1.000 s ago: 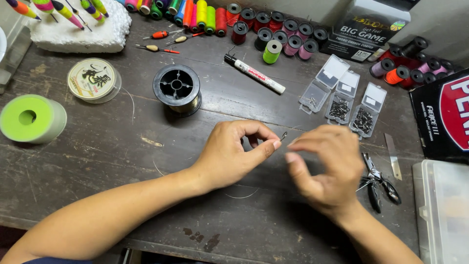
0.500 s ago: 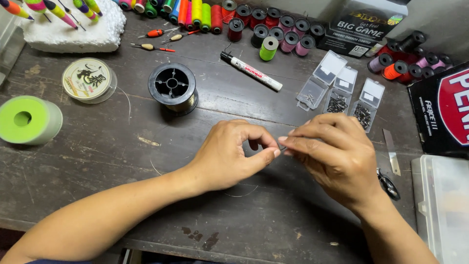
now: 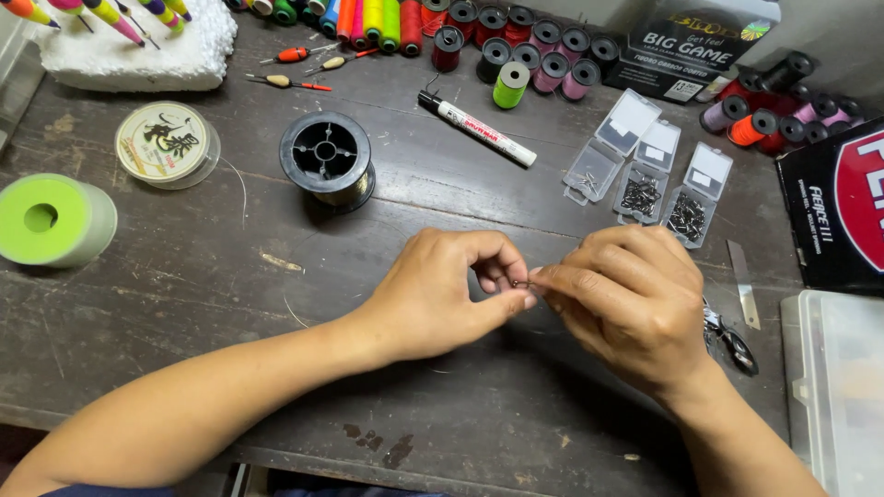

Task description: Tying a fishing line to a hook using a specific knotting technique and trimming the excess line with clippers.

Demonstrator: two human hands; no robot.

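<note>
Item, centre of frame: my left hand (image 3: 433,299) and my right hand (image 3: 626,299) meet fingertip to fingertip over the dark worktop (image 3: 184,304). Left fingers narrow, thumb and forefinger pinched on a small metal hook (image 3: 520,283); right fingers narrow too, closed at the hook's other end, probably on fine line, though the line is too thin to see there.

Risk, as I judge it: the hook is tiny and sharp. A slack pinch would drop it onto the dark wood, where it would be hard to find; a slip of the right fingers could drive the point into a fingertip.

Item, just right of my right hand: small scissors (image 3: 732,342), partly hidden by it, and a bare blade (image 3: 741,283) beyond. A clear lidded box (image 3: 833,387) at the right edge.

Item, upper right of centre: three open clear hook boxes (image 3: 645,179), close enough for a knuckle to tip.

Item, left of centre: black spool (image 3: 326,164), flat line spool (image 3: 166,144), green roll (image 3: 51,221).

Item, top edge: marker pen (image 3: 479,127), a row of thread spools (image 3: 442,28), floats stuck in a white foam block (image 3: 138,46).
</note>
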